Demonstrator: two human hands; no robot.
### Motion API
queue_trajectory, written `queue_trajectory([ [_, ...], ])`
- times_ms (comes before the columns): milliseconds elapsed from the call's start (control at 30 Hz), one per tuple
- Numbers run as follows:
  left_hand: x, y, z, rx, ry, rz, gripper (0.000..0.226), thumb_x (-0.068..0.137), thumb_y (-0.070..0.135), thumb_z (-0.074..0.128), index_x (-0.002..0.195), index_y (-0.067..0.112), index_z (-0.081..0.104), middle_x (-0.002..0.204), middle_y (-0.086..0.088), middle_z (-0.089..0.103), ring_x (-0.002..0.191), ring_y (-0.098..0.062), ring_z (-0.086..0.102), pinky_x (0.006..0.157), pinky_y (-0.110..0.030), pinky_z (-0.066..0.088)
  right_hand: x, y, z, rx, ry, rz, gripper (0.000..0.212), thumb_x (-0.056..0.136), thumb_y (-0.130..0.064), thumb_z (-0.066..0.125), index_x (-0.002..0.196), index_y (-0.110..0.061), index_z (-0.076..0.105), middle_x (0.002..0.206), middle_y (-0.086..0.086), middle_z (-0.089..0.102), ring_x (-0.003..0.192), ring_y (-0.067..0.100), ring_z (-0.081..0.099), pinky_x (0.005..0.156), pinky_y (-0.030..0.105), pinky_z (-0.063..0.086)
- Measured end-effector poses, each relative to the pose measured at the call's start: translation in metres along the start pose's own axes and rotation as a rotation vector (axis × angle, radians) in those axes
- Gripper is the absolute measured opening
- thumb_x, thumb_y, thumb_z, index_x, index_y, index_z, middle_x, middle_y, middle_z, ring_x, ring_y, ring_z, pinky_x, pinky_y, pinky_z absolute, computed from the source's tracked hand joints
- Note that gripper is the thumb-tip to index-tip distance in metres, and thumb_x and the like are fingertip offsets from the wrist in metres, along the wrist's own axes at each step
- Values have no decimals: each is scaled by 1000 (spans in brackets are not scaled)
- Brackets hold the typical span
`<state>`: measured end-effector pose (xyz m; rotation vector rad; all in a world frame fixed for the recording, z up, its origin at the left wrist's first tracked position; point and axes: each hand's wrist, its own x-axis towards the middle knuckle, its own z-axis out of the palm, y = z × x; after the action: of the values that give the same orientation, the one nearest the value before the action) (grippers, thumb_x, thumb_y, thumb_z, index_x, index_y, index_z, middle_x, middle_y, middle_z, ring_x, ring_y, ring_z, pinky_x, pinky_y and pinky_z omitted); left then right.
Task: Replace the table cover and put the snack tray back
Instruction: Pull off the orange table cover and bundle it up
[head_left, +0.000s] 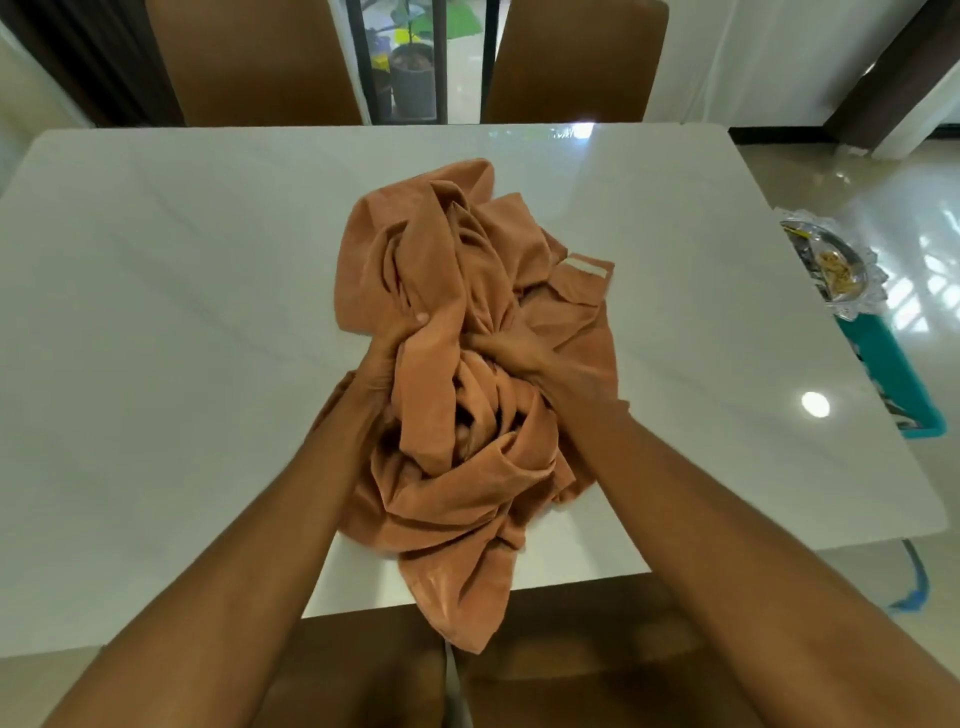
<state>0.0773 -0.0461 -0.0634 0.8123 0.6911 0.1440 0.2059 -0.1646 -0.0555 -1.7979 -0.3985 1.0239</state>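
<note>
Both hands are buried in a crumpled orange-brown table cover (467, 249) that lies heaped in the middle of the glossy white tabletop (156, 286). The left hand (387, 358) is curled round a thick fold at the heap's left side, its thumb pressed over the top of the fabric. The right hand (524, 364), a little blurred, has its fingers dug into a gathered bunch just beside the left one, so the two grips sit close together. The cloth bulges away beyond the hands and also trails back beneath the forearms, with one corner hanging over the near edge of the tabletop. A pale strip (587, 266) shows on a fold just beyond the right hand. Well off to the right of the right hand, past the tabletop's edge, the clear scalloped snack tray (836, 265) rests on a teal stand (893, 374). Two brown chairs (260, 57) face the far side.
</note>
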Motion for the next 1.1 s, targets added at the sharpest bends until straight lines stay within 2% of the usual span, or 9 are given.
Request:
queue_trajectory([
  [100,-4,-1,2,15,-82,-29,27,79,24,71,97,3,72,101,-16,67,95,-27,65,99,-42,52,-21,16,3,129,98,-56,43,90,3,70,130,-4,57,110,-2,65,101,15,66,70,11,53],
  [167,-3,-6,0,161,-44,-47,42,72,26,75,104,2,65,104,-18,64,96,-30,62,96,-42,52,-34,28,6,50,199,-122,34,92,14,60,121,-4,59,106,1,64,91,12,61,72,12,51],
  [333,-32,-29,5,844,94,65,41,86,41,70,109,8,64,95,-3,67,93,-23,64,72,-20,53,-52,39,-14,-315,199,-80,28,85,-1,69,113,0,68,117,14,69,103,29,65,95,36,54],
  [400,-48,-23,-14,1169,56,230,49,75,49,78,112,19,65,97,5,66,91,-15,62,69,-19,46,-59,31,-28,-622,170,-222,21,71,-20,67,91,-13,65,89,9,70,79,30,66,76,48,58],
  [667,-59,19,-82,1098,214,191,129,51,71,85,156,34,19,155,4,33,140,-21,37,114,-47,35,-75,-1,-30,-1454,-160,-817,47,99,-34,46,146,-42,46,125,-4,63,105,20,62,79,37,50],
  [767,-57,17,-60,795,158,114,85,78,67,68,142,14,47,139,-13,54,132,-31,49,111,-41,42,-84,14,-18,-1589,-135,-937,51,106,-26,44,152,-46,36,131,0,56,106,25,55,80,41,47],
  [867,-52,8,-24,845,38,62,25,93,46,63,108,28,57,108,9,62,111,-13,60,86,-19,49,-84,36,-8,-1626,-103,-903,51,106,-28,44,153,-42,32,151,1,44,126,34,47,96,53,43],
  [1000,-38,-20,-18,1174,-137,110,110,58,66,86,150,31,34,134,15,49,117,-3,51,103,-29,43,-80,37,-2,-1594,-31,-705,49,100,-37,54,148,-36,43,160,7,34,147,42,25,115,69,23],
  [1100,-35,-32,-22,1110,-94,219,124,48,70,87,152,34,29,145,8,47,125,-10,51,99,-26,43,-104,28,-15,-1432,-22,-468,92,78,-43,69,154,-49,17,169,5,6,154,43,3,119,69,8],
])
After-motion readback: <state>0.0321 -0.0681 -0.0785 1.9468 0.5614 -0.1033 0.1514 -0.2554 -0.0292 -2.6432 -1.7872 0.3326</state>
